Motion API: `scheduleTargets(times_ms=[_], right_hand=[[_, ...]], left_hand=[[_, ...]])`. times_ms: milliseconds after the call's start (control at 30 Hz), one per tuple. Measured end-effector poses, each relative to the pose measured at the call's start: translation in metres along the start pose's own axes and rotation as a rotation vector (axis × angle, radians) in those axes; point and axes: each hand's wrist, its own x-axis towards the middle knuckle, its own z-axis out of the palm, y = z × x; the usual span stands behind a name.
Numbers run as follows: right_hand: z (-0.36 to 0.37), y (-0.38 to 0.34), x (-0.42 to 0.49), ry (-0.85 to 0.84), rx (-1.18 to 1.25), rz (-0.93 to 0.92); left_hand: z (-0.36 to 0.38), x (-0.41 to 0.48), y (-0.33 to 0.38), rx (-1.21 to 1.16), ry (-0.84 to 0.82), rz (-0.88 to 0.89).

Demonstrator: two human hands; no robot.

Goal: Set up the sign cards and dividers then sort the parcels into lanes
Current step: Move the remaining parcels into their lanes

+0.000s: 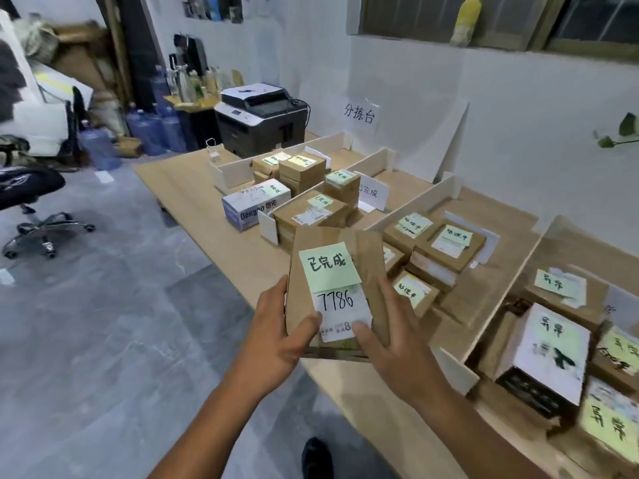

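I hold a flat brown parcel (366,257) above the table's front edge, with a green sticky note and a white label reading 7786 on top. My left hand (276,326) grips its left edge, thumb on the label. My right hand (390,333) grips its right edge, thumb on the label's lower corner. White dividers (408,209) split the wooden table (193,188) into lanes. Each lane holds several brown parcels with green notes. A white sign card (373,193) stands in the second lane behind a stack of parcels (311,212).
A blue and white box (252,205) lies in the far lane's front. A printer (262,122) stands past the table's far end. A paper sign (359,114) hangs on the wall. An office chair (31,202) and water jugs (148,129) stand at the left.
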Motion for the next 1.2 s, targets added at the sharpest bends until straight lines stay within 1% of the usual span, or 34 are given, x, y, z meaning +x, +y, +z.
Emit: scheduleTargets(times_ms=[167, 400, 533, 700, 833, 900, 1000, 1133, 1200], right_hand=[[0.038, 0.019, 0.109, -0.031, 0.053, 0.043], [0.073, 0.028, 0.241, -0.022, 0.096, 0.129], [0.101, 0.039, 0.305, -0.007, 0.085, 0.176], [0.148, 0.056, 0.381, 0.075, 0.019, 0.304], [0.182, 0.064, 0.430, 0.205, -0.016, 0.491], [0.196, 0.070, 0.450, 0.250, -0.036, 0.544], [0.216, 0.080, 0.469, 0.264, -0.029, 0.614], [0.240, 0.091, 0.473, 0.269, -0.027, 0.682], [0.244, 0.094, 0.472, 0.280, -0.029, 0.689]], left_hand=[[-0.023, 0.114, -0.033, 0.118, -0.020, -0.073], [-0.045, 0.258, -0.070, 0.099, -0.080, -0.062], [-0.054, 0.333, -0.105, 0.080, -0.158, -0.027], [-0.061, 0.434, -0.165, 0.059, -0.258, -0.030], [-0.060, 0.508, -0.200, 0.035, -0.411, 0.017], [-0.054, 0.537, -0.212, 0.026, -0.465, 0.023], [-0.042, 0.568, -0.232, 0.049, -0.529, 0.031], [-0.033, 0.579, -0.262, 0.047, -0.616, -0.058], [-0.033, 0.579, -0.272, 0.052, -0.626, -0.061]])
